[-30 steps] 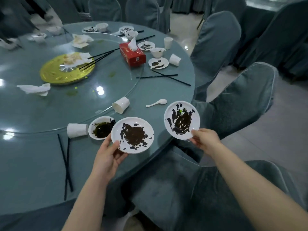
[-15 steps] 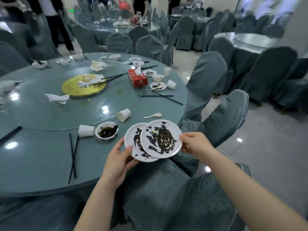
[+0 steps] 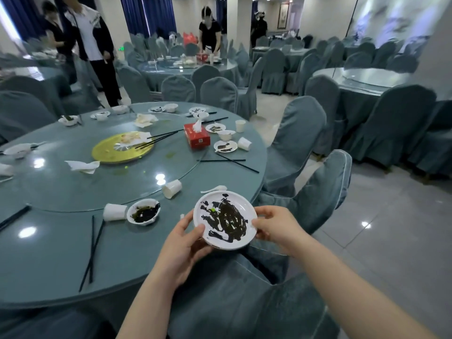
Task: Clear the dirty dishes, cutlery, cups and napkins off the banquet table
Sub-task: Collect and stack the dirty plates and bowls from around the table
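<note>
gripping round glossy white plate (image 3: 225,220), dark sauce smears; both hands, left (image 3: 182,243), right (image 3: 276,226), pinching rim.

**Around the banquet hall**

A round glass turntable (image 3: 73,189) sits on the big teal-clothed table (image 3: 137,253). On it, toward 11 o'clock, lies a gold round platter (image 3: 102,152); a red cardboard tissue box (image 3: 197,138) stands at 12 o'clock. Grey-blue fabric-covered chairs (image 3: 300,140) ring the table at 1 to 3 o'clock. Standing people in dark and white clothes (image 3: 95,45) are at 10 o'clock; another person in black (image 3: 209,35) bends over a far table at 12 o'clock.
</note>
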`<state>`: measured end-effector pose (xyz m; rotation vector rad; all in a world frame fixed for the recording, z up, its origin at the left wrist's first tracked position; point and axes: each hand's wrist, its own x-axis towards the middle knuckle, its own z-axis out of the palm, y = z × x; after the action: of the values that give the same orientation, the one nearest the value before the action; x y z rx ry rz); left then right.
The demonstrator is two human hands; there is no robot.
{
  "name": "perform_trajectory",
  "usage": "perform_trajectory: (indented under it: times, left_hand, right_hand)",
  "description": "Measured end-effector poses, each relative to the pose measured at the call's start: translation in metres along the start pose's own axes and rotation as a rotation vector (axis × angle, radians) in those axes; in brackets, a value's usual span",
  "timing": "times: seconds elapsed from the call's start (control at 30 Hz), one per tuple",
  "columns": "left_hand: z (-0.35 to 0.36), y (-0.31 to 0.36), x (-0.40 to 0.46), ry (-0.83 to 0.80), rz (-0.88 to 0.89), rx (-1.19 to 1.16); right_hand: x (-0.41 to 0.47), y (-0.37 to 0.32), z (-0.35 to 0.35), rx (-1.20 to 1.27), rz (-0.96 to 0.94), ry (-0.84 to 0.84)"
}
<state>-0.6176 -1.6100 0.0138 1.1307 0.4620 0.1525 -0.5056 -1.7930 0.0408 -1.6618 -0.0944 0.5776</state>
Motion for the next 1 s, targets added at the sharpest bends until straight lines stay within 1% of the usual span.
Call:
perform_trajectory:
  times: [0.1, 0.33, 0.5, 0.73, 1.0]
  left_hand:
    - [0.058, -0.020, 0.016, 0.025, 0.001, -0.026]
    - [0.204, -0.061, 0.060, 0.081, 0.046, -0.097]
    - [0.285, -0.072, 0.094, 0.103, 0.065, -0.133]
    - [0.355, -0.077, 0.166, 0.116, 0.067, -0.146]
    - [0.381, -0.079, 0.278, 0.268, 0.095, -0.269]
  right_hand:
    - [0.008, -0.002, -0.063, 0.016, -0.003, 0.003]
    - [0.031, -0.024, -0.236, 0.083, 0.019, -0.024]
    - [0.055, -0.038, -0.333, 0.040, 0.018, -0.012]
    - [0.115, -0.049, -0.425, 0.043, 0.026, 0.009]
    - [0.233, -0.085, -0.493, -0.009, 0.022, 0.009]
